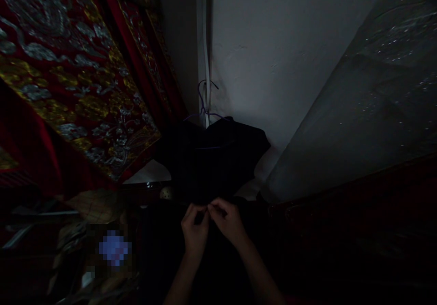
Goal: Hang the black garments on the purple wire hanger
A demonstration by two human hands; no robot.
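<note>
left bare hand [195, 225] and right bare hand [230, 219] at a black cloth garment [211, 170], just ahead of them.
both are drawn into narrow pinches, fingertips close together, seemingly on the cloth; darkness hides how much they hold. a hard downward tug could unseat the thin purple wire hanger [204, 110] above the hands, and poor light could make a pinch slip.

1 head-worn camera (the only view) looks forward and down from above the person's forearms [191, 264], which enter close at the bottom edge; it faces a dark garment [218, 168] mid-frame, farther off, with a pale wall [273, 45] behind.
</note>
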